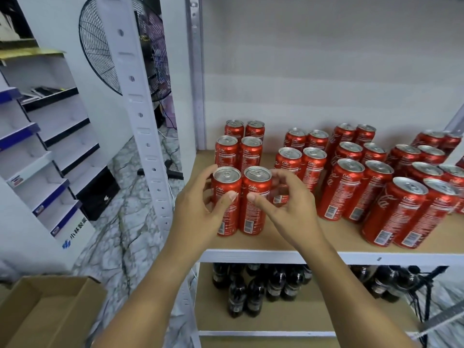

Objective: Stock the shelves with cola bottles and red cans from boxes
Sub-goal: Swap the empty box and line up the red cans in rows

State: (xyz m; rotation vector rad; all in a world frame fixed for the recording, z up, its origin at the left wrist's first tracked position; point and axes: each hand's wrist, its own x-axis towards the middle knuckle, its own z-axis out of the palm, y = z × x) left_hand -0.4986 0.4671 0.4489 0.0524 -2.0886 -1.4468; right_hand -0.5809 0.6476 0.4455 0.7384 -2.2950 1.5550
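Two red cans (241, 202) stand upright at the shelf (276, 256) front-left corner. Left hand (200, 212) holds the left can; right hand (288, 204) holds the right. Advise squaring both flush with rows behind.

Upper shelf board (296, 241), tan wood on a white frame: red cans (344, 187) stand upright in paired rows, left to right. Lower shelf board (301, 315): dark cola bottles (253, 290) stand upright toward the far side.
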